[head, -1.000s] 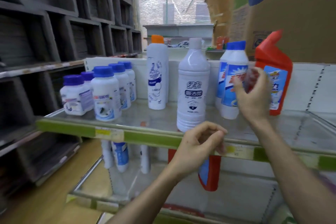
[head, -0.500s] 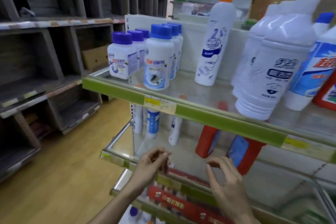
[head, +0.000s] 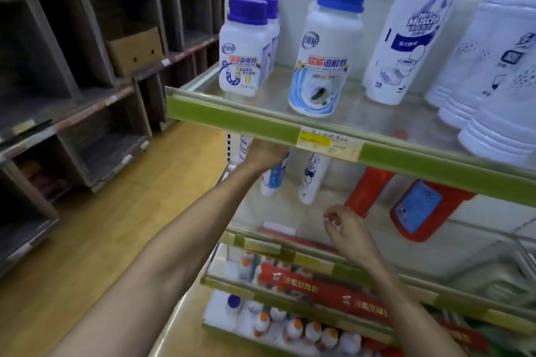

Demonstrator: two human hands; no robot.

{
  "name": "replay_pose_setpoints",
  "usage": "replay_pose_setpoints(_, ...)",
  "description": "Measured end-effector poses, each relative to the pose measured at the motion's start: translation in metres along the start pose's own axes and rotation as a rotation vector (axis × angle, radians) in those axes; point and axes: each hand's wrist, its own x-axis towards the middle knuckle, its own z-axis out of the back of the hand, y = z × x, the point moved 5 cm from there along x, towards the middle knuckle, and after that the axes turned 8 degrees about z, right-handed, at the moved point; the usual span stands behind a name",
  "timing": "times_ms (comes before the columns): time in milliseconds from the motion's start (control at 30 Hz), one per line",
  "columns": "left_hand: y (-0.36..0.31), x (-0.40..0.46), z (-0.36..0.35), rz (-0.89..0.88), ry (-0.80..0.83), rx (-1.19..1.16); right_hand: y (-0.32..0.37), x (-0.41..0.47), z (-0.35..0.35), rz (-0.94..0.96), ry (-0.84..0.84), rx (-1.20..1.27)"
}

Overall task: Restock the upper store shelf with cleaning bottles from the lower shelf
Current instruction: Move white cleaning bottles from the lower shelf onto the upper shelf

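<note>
My left hand (head: 265,153) reaches under the upper shelf's green edge (head: 261,124) to a white bottle with a blue label (head: 271,182) on the lower shelf; the edge hides its fingers. Beside that bottle stands another white bottle (head: 311,180), and two red bottles (head: 417,209) stand further right. My right hand (head: 345,229) hovers in front of the lower shelf with loosely curled fingers, holding nothing. The upper shelf carries purple-capped jars (head: 243,58), a blue-capped jar (head: 324,58), a tall white bottle (head: 406,32) and ribbed white bottles (head: 499,75).
Dark wooden cubby shelves (head: 72,66) line the left side, one holding a cardboard box (head: 135,51). A wooden floor (head: 87,240) lies between them and the store rack. Lower tiers hold a red pack (head: 319,287) and several small orange-capped bottles (head: 290,324).
My view has dropped and come closer to the rack. My left hand has moved up and in under the upper shelf to the blue-labelled bottle. My right hand has stayed before the lower shelf.
</note>
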Motion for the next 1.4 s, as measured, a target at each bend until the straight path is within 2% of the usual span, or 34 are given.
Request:
replay_pose_setpoints(133,0.010,0.008,-0.009,0.088,0.059,0.111,0.002,0.000,-0.015,-0.066,0.002,-0.025)
replay_pose_setpoints(433,0.032,-0.005,-0.016,0.037,0.077,0.017,0.009,-0.009,-0.025,-0.153,-0.020,-0.006)
replay_pose_setpoints(533,0.032,-0.014,-0.018,-0.045,0.083,-0.065,0.008,-0.013,-0.026,-0.190,-0.040,0.009)
replay_pose_setpoints(600,0.039,-0.021,-0.016,-0.032,0.079,-0.151,0.009,-0.016,-0.026,-0.231,-0.065,0.042)
replay_pose_setpoints(700,0.059,-0.035,-0.015,0.144,0.124,-0.456,0.012,-0.016,-0.025,-0.377,-0.175,0.241)
replay_pose_setpoints(800,0.071,-0.060,-0.016,0.283,0.190,-0.761,0.016,-0.015,-0.027,-0.562,-0.295,0.599)
replay_pose_setpoints(933,0.082,-0.090,-0.026,0.350,0.287,-1.048,0.031,-0.017,-0.041,-0.725,-0.199,1.207)
replay_pose_setpoints(1033,0.085,-0.106,-0.026,0.318,0.322,-1.059,0.036,-0.021,-0.050,-0.750,-0.154,1.416)
replay_pose_setpoints(1200,0.083,-0.117,-0.018,0.284,0.314,-0.869,0.030,-0.030,-0.058,-0.614,-0.271,1.625)
replay_pose_setpoints(1400,0.084,-0.121,-0.012,0.361,0.236,-0.865,0.041,-0.044,-0.056,-0.461,-0.338,1.602)
